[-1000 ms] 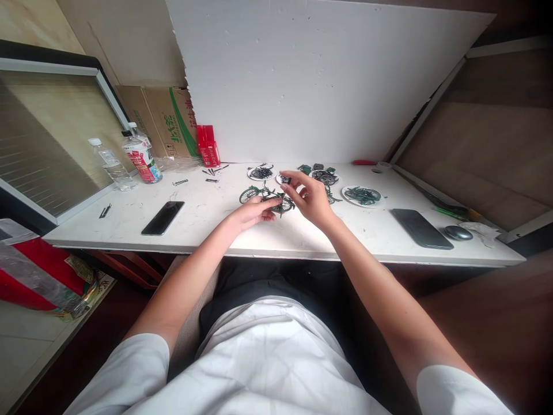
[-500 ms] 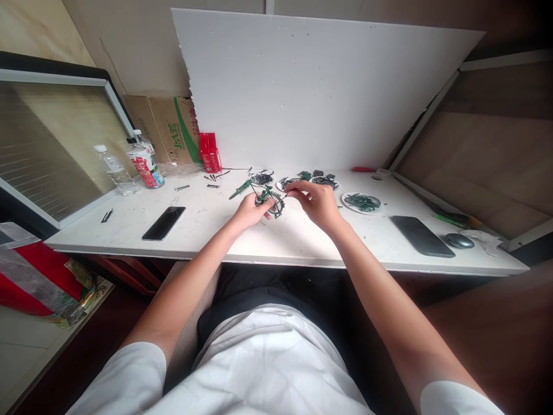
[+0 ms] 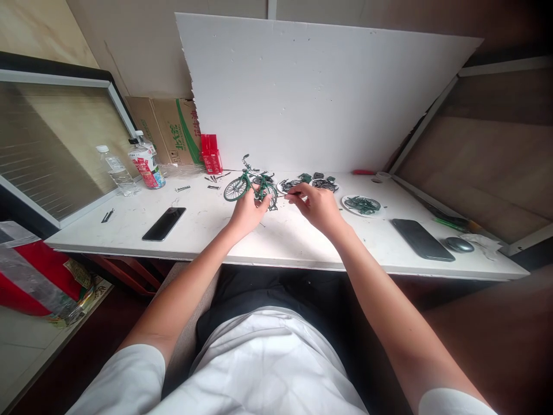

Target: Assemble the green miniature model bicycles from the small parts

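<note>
A small green model bicycle [image 3: 235, 189] with spoked wheels is held above the table by my left hand [image 3: 248, 214], whose fingers close round its lower frame. Its handlebar points up and away to the left, its rear wheel to the right. Just right of that wheel, my right hand [image 3: 317, 206] pinches with thumb and forefinger a thin dark piece, too small to name, whose tip reaches toward the wheel. Behind the hands stand white plates of dark parts [image 3: 287, 184]. Farther right, a white plate [image 3: 345, 208] holds green parts [image 3: 363, 204].
On the white table [image 3: 207, 230] lie a phone [image 3: 164, 223] at left, a black flat case [image 3: 422, 239] and a computer mouse [image 3: 459, 244] at right. Bottles [image 3: 147, 167], a cardboard box [image 3: 173, 129] and a small red box [image 3: 211, 154] stand back left. A white board [image 3: 328, 92] rises behind.
The bicycle has turned in my left hand from nearly edge-on to side-on, so its front wheel now shows at the left. My right hand keeps its pinch in nearly the same place.
</note>
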The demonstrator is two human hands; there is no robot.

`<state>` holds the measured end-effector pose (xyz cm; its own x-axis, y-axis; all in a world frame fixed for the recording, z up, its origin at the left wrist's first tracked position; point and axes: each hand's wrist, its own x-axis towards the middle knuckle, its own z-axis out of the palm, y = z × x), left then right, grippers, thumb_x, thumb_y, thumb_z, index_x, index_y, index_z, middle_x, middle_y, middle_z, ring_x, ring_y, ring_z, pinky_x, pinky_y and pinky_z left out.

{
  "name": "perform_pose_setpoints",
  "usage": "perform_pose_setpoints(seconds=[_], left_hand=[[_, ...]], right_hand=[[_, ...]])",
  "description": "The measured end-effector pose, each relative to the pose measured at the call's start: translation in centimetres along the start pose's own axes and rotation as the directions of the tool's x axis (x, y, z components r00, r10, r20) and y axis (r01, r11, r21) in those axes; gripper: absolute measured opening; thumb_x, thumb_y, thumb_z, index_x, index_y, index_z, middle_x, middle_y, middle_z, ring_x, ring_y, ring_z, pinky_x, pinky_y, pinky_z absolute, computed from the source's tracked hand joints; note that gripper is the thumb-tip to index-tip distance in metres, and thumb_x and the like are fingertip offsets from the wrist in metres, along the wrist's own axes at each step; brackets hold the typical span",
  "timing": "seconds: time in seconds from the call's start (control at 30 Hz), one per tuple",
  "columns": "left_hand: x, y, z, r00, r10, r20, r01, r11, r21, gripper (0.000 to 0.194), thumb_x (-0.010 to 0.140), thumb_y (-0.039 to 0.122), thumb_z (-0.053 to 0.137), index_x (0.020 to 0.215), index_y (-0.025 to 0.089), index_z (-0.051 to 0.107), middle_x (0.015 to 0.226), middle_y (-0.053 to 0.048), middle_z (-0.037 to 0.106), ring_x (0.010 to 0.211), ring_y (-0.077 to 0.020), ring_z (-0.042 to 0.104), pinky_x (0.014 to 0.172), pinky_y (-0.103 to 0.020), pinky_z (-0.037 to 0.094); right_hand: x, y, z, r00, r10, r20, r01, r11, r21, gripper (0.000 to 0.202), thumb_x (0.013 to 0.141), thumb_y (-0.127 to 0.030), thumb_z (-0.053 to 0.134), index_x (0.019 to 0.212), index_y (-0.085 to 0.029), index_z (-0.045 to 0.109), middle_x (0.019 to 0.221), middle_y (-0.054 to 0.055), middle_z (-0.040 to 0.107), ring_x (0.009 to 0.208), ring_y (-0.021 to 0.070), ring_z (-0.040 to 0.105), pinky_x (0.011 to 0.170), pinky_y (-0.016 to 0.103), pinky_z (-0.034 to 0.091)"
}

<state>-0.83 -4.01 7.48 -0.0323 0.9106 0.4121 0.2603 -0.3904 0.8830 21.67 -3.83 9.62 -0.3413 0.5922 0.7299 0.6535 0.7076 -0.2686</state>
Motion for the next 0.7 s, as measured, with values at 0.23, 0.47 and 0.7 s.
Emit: perform_pose_setpoints(seconds=[0.23, 0.47, 0.7], left_hand=[[-0.1, 0.3, 0.0, 0.999, 0.038, 0.020, -0.040, 0.995, 0.087, 0.029, 0.095, 0.038, 0.078, 0.113, 0.024, 0.059, 0.103, -0.005, 0.074, 0.079, -0.0220, 0.073, 0.079, -0.033, 0.055], [-0.8, 1.4, 0.0, 0.997, 0.073, 0.023, -0.074, 0.996, 0.059, 0.029, 0.095, 0.038, 0.079, 0.111, 0.024, 0.061, 0.099, -0.005, 0.073, 0.084, -0.0237, 0.073, 0.083, -0.034, 0.056], [-0.5, 1.4, -0.4, 0.991, 0.135, 0.017, -0.136, 0.987, 0.089, 0.029, 0.098, 0.038, 0.076, 0.117, 0.024, 0.060, 0.105, -0.006, 0.072, 0.089, -0.0228, 0.072, 0.089, -0.035, 0.055]], right_hand=[[-0.1, -0.5, 0.2, 1.000, -0.006, -0.021, 0.004, 0.997, -0.073, 0.055, 0.108, -0.070, 0.048, 0.094, -0.022, 0.069, 0.075, 0.009, 0.077, 0.062, 0.0226, 0.068, 0.062, 0.032, 0.040], [-0.1, -0.5, 0.9, 1.000, 0.015, 0.000, -0.015, 0.985, -0.170, 0.067, 0.112, -0.069, 0.032, 0.066, -0.024, 0.050, 0.054, 0.003, 0.055, 0.048, 0.0164, 0.040, 0.056, 0.033, 0.026], [-0.4, -0.8, 1.1, 0.995, 0.032, 0.099, -0.016, 0.988, -0.154, 0.054, 0.114, -0.063, 0.028, 0.094, -0.023, 0.059, 0.067, 0.005, 0.064, 0.054, 0.0212, 0.053, 0.057, 0.033, 0.027]])
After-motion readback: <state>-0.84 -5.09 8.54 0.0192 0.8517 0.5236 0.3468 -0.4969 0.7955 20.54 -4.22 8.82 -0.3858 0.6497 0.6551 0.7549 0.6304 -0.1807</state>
